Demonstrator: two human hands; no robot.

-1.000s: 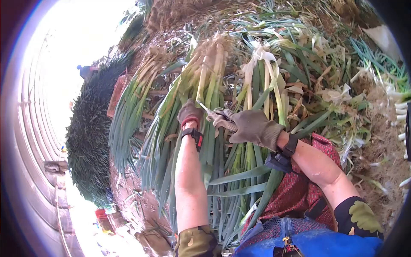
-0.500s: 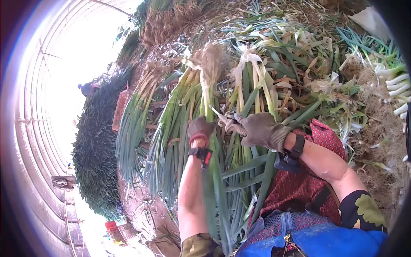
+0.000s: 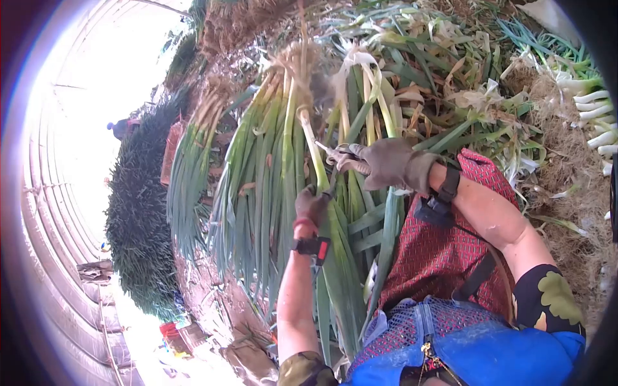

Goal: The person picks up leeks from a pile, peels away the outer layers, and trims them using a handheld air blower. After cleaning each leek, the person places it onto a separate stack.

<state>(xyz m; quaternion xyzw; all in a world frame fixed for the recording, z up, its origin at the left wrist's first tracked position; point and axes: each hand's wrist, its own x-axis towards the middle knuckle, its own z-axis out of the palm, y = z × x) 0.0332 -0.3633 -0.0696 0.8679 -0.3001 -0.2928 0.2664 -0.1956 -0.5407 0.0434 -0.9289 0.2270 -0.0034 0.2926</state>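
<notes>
A brown glove covers my left hand (image 3: pixel 313 204), closed around the stalk of a green onion (image 3: pixel 313 151). The onion's pale end points up and its long green leaves hang down past my wrist. Close by on the right, my gloved right hand (image 3: pixel 380 162) is closed, with a thin, pale-tipped object sticking out toward the stalk; what exactly it holds I cannot make out. More green onions (image 3: pixel 251 154) with tan roots lie left of my left hand. Peeled leaves (image 3: pixel 367 77) droop above my right hand.
Dark green onions (image 3: pixel 145 219) are heaped at the left. Loose leaf scraps (image 3: pixel 438 71) cover the ground at the upper right. White trimmed onions (image 3: pixel 595 112) lie at the right edge, beside piled roots (image 3: pixel 566 167). Red patterned cloth (image 3: pixel 444 257) covers my lap.
The onion in my left hand now shows a bare white end, tilted to the left. My left hand is slightly lower and further right; my right hand is slightly higher. The view has shifted.
</notes>
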